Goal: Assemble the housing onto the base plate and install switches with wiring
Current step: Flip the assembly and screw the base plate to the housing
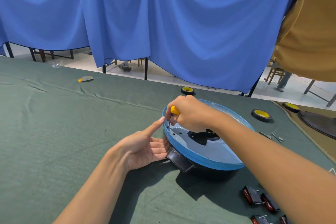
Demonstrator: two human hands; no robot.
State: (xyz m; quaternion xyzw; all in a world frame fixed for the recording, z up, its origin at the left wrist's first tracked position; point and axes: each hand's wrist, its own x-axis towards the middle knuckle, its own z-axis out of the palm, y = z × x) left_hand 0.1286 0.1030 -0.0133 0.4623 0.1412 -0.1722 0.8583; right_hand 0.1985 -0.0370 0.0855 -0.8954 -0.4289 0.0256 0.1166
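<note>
Screw going in at the rim, and you braced the work!
Your right hand (189, 112) gripped the yellow-handled screwdriver (174, 112) upright over the blue base plate (209, 149); your open left hand (145, 145) steadied the black housing (180, 162) on the table.

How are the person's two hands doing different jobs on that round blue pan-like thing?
The right hand is closed around a yellow-handled screwdriver, its tip down inside the round blue-rimmed housing. The left hand is open, holding no tool, palm against the housing's outer wall, forefinger at the rim. Both work at the same left edge.
</note>
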